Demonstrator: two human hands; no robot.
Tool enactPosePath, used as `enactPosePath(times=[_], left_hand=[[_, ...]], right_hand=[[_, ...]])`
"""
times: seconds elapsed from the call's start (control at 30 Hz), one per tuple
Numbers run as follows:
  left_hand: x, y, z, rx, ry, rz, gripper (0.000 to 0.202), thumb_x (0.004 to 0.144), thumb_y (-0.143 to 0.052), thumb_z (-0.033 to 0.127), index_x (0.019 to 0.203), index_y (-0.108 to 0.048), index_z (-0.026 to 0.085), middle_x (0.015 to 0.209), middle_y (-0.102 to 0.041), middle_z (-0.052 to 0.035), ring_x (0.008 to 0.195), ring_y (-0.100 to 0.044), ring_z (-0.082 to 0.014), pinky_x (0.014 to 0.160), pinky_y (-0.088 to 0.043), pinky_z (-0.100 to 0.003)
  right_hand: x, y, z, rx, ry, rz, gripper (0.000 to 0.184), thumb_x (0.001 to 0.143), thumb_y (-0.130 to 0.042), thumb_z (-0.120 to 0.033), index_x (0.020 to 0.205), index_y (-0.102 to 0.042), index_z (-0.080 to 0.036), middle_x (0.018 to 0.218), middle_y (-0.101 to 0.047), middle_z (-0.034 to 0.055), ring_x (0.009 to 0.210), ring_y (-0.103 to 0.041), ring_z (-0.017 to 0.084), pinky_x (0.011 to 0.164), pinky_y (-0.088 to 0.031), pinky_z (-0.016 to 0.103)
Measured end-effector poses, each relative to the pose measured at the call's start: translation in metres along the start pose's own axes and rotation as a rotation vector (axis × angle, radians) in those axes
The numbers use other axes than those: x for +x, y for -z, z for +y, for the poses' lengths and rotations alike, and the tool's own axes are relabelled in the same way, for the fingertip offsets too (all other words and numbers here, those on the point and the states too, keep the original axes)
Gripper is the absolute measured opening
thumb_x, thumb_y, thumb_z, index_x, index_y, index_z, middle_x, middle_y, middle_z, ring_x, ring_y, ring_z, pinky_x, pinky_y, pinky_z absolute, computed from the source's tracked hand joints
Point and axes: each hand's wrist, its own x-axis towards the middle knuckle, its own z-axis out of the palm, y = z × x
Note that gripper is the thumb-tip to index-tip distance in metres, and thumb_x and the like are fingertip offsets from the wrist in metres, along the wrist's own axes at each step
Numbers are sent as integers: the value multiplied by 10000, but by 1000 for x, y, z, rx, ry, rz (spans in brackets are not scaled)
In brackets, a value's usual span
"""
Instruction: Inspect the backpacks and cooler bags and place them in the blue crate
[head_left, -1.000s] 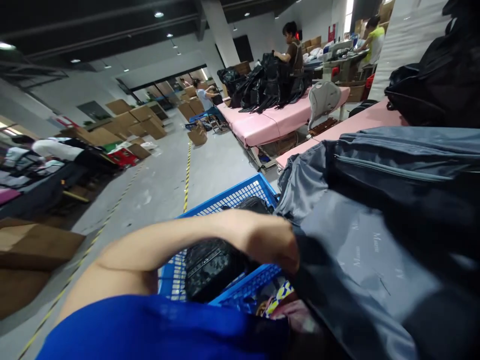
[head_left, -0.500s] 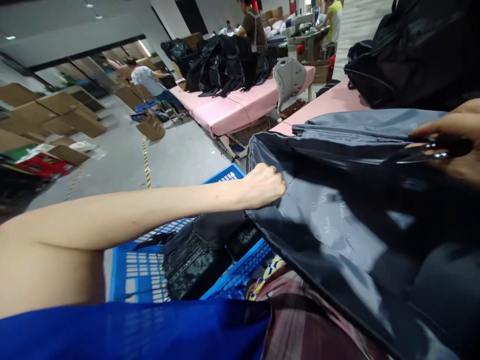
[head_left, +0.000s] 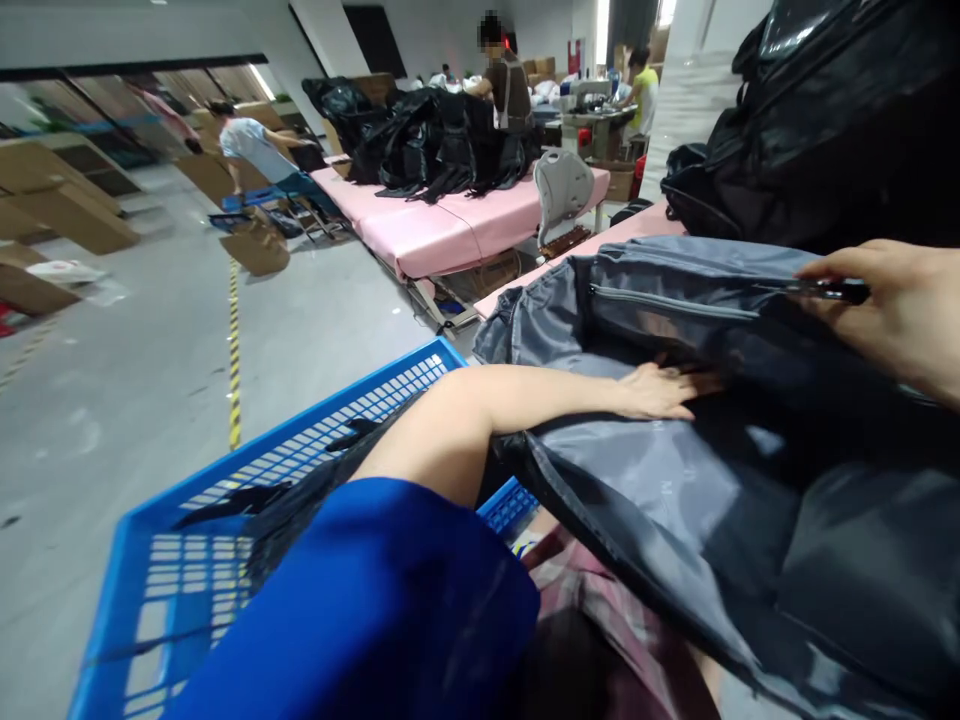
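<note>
An opened backpack [head_left: 660,470] with a grey lining lies across my lap and the table edge, its mouth spread wide. My left hand [head_left: 664,390] reaches inside it, fingers stretched out over the lining, below a grey zipper [head_left: 675,302] on the far inner wall. At the bag's right rim, my right hand [head_left: 892,300] is closed around small black-handled scissors [head_left: 832,290]; their blades are hard to make out. Its fingers also touch the grey fabric there.
A blue plastic crate [head_left: 300,425] with dark bags stands at my left. Black backpacks [head_left: 832,130] are piled at the right; more backpacks [head_left: 442,140] lie on a pink-covered table [head_left: 435,240]. A grey chair [head_left: 561,190] stands between tables. Several people work farther back.
My left hand has let go of the bag's left rim and moved right, into the bag, with its fingers opened. My right hand still holds the scissors. The view has turned slightly.
</note>
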Motion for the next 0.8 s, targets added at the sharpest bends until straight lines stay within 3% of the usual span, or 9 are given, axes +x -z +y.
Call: enactPosePath(times=[0.1, 0.17, 0.27, 0.37, 0.43, 0.57, 0.63, 0.7, 0.8], left_hand=[[7, 4, 5, 82, 199, -31, 567, 813, -521, 374, 1332, -448, 156, 1499, -253, -117, 1406, -115, -299, 1090, -145, -536], [10, 0, 20, -6, 275, -116, 563, 763, -593, 377, 1280, -516, 167, 1446, -365, -108, 1394, -173, -316, 1096, -112, -555], [12, 3, 44, -339, 270, -328, 295, 702, -651, 264, 986, -697, 200, 1141, -648, -22, 1225, -481, -254, 1065, -316, -404], [5, 25, 64, -577, 255, -465, 62, 643, -689, 166, 698, -703, 189, 746, -696, 22, 861, -649, -195, 854, -483, -287], [-6, 49, 75, -745, 296, -312, 110, 651, -725, 246, 726, -689, 175, 717, -684, 9, 733, -645, -170, 730, -505, -269], [-30, 95, 87, -1320, 446, 219, 498, 770, -549, 601, 864, -630, 119, 827, -686, -87, 677, -656, -161, 602, -515, -264], [-37, 106, 87, -1440, 510, 413, 472, 828, -499, 555, 817, -621, 99, 771, -681, -90, 662, -658, -154, 587, -514, -251], [-41, 109, 83, -1424, 555, 503, 362, 861, -515, 427, 782, -625, 92, 732, -678, -77, 634, -653, -135, 568, -499, -225], [-47, 106, 79, -1363, 590, 471, 334, 872, -516, 384, 780, -632, 85, 727, -680, -77, 596, -648, -130, 538, -476, -220]], right_hand=[[21, -1, 2, -65, 33, -67, 724, 698, -377, -686, 1086, -653, -140, 1059, -655, 91, 972, -580, 275, 597, -256, 378], [29, -6, 7, -43, -3, -48, 684, 733, -389, -675, 1083, -666, -156, 991, -678, 99, 940, -599, 265, 592, -276, 353], [29, -10, 13, 40, 65, 53, 496, 780, -514, -565, 1050, -689, -188, 960, -689, 91, 869, -617, 220, 580, -310, 293], [15, -8, 15, 104, 311, 155, 257, 810, -568, -320, 983, -711, -193, 967, -679, 69, 787, -611, 161, 568, -349, 247], [1, -6, 15, 79, 492, 193, 246, 807, -532, -193, 976, -710, -198, 955, -669, 53, 741, -607, 137, 550, -367, 226], [-27, -5, 17, -21, 772, 283, 400, 751, -458, -43, 1044, -666, -220, 939, -658, 22, 678, -605, 110, 499, -373, 205], [-38, -4, 17, -85, 841, 283, 488, 710, -419, 6, 1073, -644, -232, 950, -653, 14, 672, -604, 111, 498, -378, 212], [-47, -1, 18, -134, 865, 262, 523, 692, -407, 18, 1090, -633, -236, 978, -646, 17, 679, -606, 116, 508, -396, 219], [-54, 5, 20, -135, 896, 237, 513, 690, -404, 19, 1075, -632, -230, 1001, -642, 20, 685, -614, 106, 516, -423, 204]])
